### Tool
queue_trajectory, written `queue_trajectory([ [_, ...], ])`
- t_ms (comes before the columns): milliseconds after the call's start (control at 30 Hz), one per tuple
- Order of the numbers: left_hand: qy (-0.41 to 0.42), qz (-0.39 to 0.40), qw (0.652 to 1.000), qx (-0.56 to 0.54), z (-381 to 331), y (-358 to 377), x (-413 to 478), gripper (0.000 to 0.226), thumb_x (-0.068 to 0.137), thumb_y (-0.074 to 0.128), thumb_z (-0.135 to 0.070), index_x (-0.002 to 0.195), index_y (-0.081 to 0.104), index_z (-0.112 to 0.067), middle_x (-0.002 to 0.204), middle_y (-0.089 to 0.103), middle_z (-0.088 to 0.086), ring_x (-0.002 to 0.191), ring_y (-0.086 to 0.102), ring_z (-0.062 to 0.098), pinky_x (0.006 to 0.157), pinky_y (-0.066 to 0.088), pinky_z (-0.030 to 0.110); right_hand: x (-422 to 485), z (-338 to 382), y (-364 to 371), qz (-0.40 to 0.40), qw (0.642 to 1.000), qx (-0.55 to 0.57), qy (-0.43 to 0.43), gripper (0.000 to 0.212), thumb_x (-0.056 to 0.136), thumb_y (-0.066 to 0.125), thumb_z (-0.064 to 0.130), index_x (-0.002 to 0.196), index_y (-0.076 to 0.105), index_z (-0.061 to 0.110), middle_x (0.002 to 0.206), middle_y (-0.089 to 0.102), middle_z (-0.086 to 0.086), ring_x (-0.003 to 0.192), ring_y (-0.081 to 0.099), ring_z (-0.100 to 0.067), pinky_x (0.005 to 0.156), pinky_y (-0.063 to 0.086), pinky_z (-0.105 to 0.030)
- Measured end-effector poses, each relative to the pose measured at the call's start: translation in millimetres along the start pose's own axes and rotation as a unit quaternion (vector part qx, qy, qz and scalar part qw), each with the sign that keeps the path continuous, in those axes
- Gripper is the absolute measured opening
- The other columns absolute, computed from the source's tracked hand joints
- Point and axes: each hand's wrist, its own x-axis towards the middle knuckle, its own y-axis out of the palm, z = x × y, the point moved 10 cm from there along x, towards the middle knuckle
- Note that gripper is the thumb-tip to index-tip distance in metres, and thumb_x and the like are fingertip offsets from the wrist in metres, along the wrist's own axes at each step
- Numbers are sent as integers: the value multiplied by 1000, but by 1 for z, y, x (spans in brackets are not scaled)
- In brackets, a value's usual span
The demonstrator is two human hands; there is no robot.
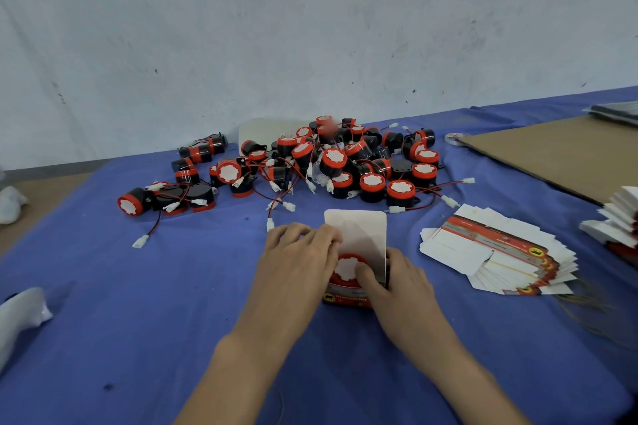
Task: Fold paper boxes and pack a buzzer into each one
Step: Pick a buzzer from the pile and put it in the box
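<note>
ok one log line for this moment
step: packing buzzer | left hand: holds box | right hand: holds box, thumb on buzzer | flap: open

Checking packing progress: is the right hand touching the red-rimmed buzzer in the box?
Touching. Head view: the right hand presses its thumb on the red-rimmed round buzzer.

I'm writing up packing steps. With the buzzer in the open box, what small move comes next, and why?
Probably fold the upright flap down: the buzzer already sits in the box, gripped by the left hand and the right hand.
</note>
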Motion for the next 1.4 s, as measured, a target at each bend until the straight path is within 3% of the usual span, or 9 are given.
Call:
queue_trajectory([
  [167,-29,11,999,-26,9,10,0,7,98,60,-22,96,65,-19,100,63,-5,99,57,18,84,48,35,-2,1,-2,-11,1000,20,11,23,95,51,44,104,50,23,103,56,7,102,44,-16,95,43,-41],
  [300,-62,11,998,-6,21,12,1,12,99,59,-27,99,66,-17,114,55,0,99,55,18,72,46,28,-3,1,-2,-14,999,26,18,23,95,52,43,106,50,23,106,56,6,103,45,-17,95,44,-41],
  [433,-52,29,996,63,18,15,5,12,86,77,-21,87,67,-15,97,62,2,78,62,20,58,46,29,-4,3,-3,-19,999,18,20,25,94,51,44,105,49,22,105,56,5,102,44,-18,94,44,-41],
  [600,-5,71,993,98,7,25,8,20,73,88,-24,84,72,-23,80,63,0,71,61,23,56,50,35,-5,6,-4,-24,1000,10,11,24,93,50,43,102,50,21,103,57,5,101,46,-18,92,44,-42],
  [667,4,107,989,103,8,37,3,7,92,69,-33,97,70,-27,81,54,-7,79,55,18,58,43,29,-5,6,-4,-22,1000,11,10,24,94,50,43,105,51,22,105,57,6,101,45,-17,93,44,-41],
  [767,-62,141,987,49,27,51,2,35,106,31,-39,105,63,-26,85,41,-10,87,42,12,58,33,27,-5,6,-4,-21,1000,10,10,24,94,50,43,107,50,23,106,56,7,102,45,-17,94,44,-40],
  [967,-115,143,983,-19,28,48,-4,21,106,34,-40,118,49,-32,108,54,-13,100,56,10,71,51,33,-4,4,-3,-25,999,18,17,22,95,51,41,108,48,23,107,56,7,103,44,-17,95,42,-39],
  [1200,-105,136,983,64,26,39,-2,18,105,30,-47,110,40,-33,88,50,-9,76,52,13,52,29,27,-2,3,-3,-22,999,40,24,20,94,51,37,106,49,22,106,58,4,103,47,-19,94,45,-42],
  [1400,-102,171,977,70,29,47,1,28,107,30,-38,120,54,-40,93,52,-7,89,55,15,57,31,29,-2,1,-4,-26,997,64,26,18,95,52,37,104,52,22,104,61,4,104,54,-20,93,48,-43],
])
